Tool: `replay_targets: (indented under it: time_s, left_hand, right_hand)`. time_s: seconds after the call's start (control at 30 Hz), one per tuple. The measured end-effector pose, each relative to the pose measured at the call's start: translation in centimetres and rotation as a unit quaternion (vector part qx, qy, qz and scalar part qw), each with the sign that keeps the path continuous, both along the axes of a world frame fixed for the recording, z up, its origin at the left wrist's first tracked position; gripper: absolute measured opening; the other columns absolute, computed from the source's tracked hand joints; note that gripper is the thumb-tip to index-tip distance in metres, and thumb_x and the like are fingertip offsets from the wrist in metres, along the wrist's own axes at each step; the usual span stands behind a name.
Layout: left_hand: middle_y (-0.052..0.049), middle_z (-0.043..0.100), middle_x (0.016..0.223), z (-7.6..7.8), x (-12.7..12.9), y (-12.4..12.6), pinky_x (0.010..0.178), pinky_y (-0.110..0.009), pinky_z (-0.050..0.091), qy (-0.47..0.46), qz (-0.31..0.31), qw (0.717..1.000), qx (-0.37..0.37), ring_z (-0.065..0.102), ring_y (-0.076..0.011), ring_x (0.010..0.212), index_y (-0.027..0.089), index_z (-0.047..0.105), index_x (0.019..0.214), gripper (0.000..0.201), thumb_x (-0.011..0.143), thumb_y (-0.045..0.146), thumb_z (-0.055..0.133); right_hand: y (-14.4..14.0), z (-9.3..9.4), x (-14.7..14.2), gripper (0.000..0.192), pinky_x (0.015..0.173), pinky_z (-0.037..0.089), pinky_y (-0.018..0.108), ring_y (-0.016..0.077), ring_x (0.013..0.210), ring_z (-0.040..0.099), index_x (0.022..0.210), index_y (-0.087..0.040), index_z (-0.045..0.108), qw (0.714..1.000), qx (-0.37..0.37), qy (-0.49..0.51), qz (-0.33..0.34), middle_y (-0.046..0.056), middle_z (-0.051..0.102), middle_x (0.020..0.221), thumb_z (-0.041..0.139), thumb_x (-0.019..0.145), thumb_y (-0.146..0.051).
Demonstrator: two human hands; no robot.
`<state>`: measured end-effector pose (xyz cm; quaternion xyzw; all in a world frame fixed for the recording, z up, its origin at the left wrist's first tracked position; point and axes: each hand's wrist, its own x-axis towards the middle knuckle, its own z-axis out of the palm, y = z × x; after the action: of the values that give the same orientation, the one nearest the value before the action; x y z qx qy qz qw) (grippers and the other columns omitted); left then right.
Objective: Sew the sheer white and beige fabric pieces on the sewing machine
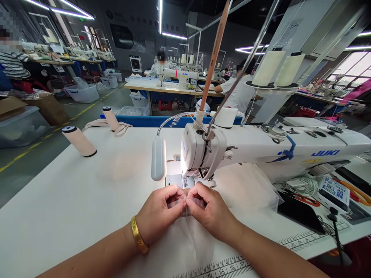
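Right in front of the sewing machine's needle area [187, 181], my left hand [158, 210] pinches sheer pale fabric [193, 235] between thumb and fingers. My right hand [213, 212] pinches the same fabric, its fingertips meeting those of the left. The cloth hangs down from between my hands toward the table's front edge; the bit inside the pinch is hidden. A gold bangle [138, 234] circles my left wrist. The white JUKI sewing machine [261, 148] stands beyond my hands, its lamp [158, 160] lit beside the needle.
More sheer pale fabric [246, 185] lies under the machine arm. Thread cones [79, 142] stand on the white table [58, 208]. At right are a black phone [300, 212], a coiled white cable [303, 185] and orange-handled scissors [307, 200]. A printed ruler [228, 266] runs along the front. People sit at machines beyond.
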<state>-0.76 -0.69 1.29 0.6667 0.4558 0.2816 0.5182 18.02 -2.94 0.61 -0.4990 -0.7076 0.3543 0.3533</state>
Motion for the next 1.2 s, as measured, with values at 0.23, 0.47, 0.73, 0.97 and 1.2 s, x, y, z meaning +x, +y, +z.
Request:
replay_targets:
  time_s: [0.23, 0.47, 0.73, 0.97, 1.2]
  left_hand:
    - [0.0, 0.061, 0.077, 0.04, 0.19, 0.04, 0.051, -0.023, 0.043, -0.008, 0.027, 0.999, 0.019, 0.051, -0.013, 0.062, 0.02, 0.056, 0.073, 0.02, 0.076, 0.038, 0.065]
    - [0.006, 0.049, 0.062, 0.29, 0.31, -0.12, 0.052, -0.022, 0.039, -0.021, 0.035, 0.999, -0.035, 0.044, -0.0113, 0.057, 0.021, 0.057, 0.079, 0.021, 0.072, 0.038, 0.068]
    - [0.004, 0.055, 0.065, 0.26, 0.03, -0.18, 0.052, -0.023, 0.04, -0.028, 0.019, 0.998, -0.046, 0.047, -0.0115, 0.058, 0.02, 0.057, 0.074, 0.021, 0.076, 0.038, 0.066]
    - [0.003, 0.057, 0.069, 0.17, 0.3, -0.2, 0.054, -0.023, 0.04, -0.029, 0.026, 0.999, -0.015, 0.048, -0.0117, 0.061, 0.019, 0.055, 0.072, 0.02, 0.074, 0.035, 0.068]
    - [0.007, 0.05, 0.064, 0.51, 0.4, -0.16, 0.052, -0.022, 0.038, -0.067, 0.02, 0.996, -0.051, 0.045, -0.0111, 0.058, 0.02, 0.06, 0.086, 0.023, 0.073, 0.036, 0.069]
  right_hand:
    - [0.01, 0.31, -0.11, 0.01, 0.064, 0.037, 0.026, 0.0132, 0.062, 0.048, 0.079, -0.023, 0.054, 1.0, -0.011, 0.006, 0.001, -0.006, 0.055, 0.066, 0.057, 0.089, -0.024]
    - [-0.18, 0.39, -0.29, 0.011, 0.064, 0.039, 0.026, 0.0129, 0.063, 0.048, 0.078, -0.023, 0.054, 0.999, -0.026, 0.02, -0.002, -0.005, 0.055, 0.068, 0.058, 0.089, -0.025]
    - [-0.36, 0.48, -0.04, 0.013, 0.062, 0.038, 0.026, 0.0137, 0.067, 0.05, 0.084, -0.023, 0.056, 0.999, -0.027, 0.032, 0.02, -0.004, 0.058, 0.074, 0.058, 0.093, -0.032]
    - [-0.31, 0.37, -0.07, 0.014, 0.063, 0.037, 0.026, 0.0131, 0.063, 0.047, 0.08, -0.023, 0.052, 0.999, 0.0, 0.026, 0.024, -0.005, 0.052, 0.069, 0.055, 0.093, -0.028]
    - [-0.37, -0.12, 0.14, 0.013, 0.064, 0.037, 0.026, 0.0137, 0.065, 0.047, 0.083, -0.023, 0.055, 1.0, -0.003, 0.027, 0.007, -0.005, 0.052, 0.068, 0.056, 0.094, -0.03]
